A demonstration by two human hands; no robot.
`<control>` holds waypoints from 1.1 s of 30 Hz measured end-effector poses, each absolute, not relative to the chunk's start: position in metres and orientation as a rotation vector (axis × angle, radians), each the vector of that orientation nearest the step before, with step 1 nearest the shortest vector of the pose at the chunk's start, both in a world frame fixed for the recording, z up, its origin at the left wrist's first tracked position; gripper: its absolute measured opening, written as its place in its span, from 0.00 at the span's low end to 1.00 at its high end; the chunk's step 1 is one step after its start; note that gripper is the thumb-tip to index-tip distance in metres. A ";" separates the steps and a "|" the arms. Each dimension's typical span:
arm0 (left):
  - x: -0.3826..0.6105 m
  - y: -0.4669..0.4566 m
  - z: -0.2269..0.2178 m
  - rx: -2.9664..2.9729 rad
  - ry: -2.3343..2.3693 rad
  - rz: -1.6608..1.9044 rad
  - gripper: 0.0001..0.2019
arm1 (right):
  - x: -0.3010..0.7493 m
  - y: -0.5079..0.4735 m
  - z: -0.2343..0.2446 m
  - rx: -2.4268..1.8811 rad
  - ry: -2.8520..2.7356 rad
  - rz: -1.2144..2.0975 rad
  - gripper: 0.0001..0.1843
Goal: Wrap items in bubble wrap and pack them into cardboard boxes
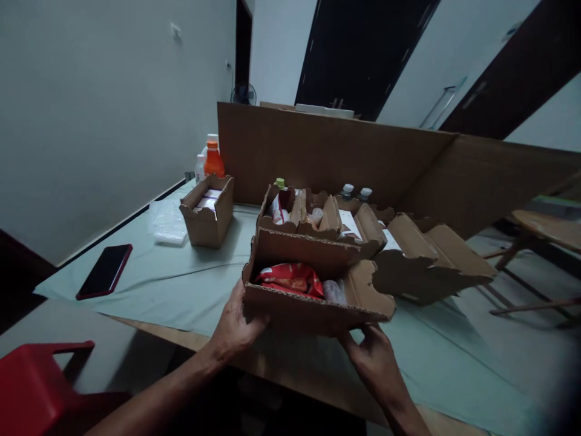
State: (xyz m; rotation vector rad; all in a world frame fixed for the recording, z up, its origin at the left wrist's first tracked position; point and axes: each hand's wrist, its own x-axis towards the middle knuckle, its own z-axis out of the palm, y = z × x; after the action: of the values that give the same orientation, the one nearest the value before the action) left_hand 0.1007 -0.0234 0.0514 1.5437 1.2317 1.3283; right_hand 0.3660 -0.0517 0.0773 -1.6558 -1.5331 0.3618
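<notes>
Between my two hands is an open cardboard box (299, 309), held near the front of the table. Inside lie a red snack packet (293, 278) and a roll of bubble wrap (334, 292). My left hand (238, 327) grips the box's left end, thumb on the front wall. Under its right part, my right hand (370, 354) holds the bottom edge; some of its fingers are hidden beneath. Behind it stands a row of similar cardboard boxes (408, 272), several of them with packets and white items inside.
Left of the row stands a cardboard box (209, 227) with small cartons, near bubble wrap (170, 224) and an orange bottle (213, 162). A phone (104, 272) lies at the table's left. A tall cardboard panel (327, 151) rises behind; a red stool (40, 387) stands lower left.
</notes>
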 end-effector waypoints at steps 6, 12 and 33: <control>0.060 -0.050 0.033 1.475 1.460 1.320 0.31 | 0.331 -0.038 0.061 -1.550 -1.654 0.552 0.14; 0.013 -0.069 0.027 1.157 1.681 1.465 0.37 | 0.254 0.029 0.055 -1.207 -1.795 0.740 0.16; 0.032 -0.067 0.017 1.027 1.482 1.567 0.47 | 0.162 0.121 0.021 -1.065 -1.631 0.336 0.37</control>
State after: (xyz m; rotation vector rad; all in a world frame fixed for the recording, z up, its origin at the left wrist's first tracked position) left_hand 0.0321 -0.0669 0.0175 1.0268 1.4823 1.5668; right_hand 0.1618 0.1214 0.0211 -1.0655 -1.6306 0.3358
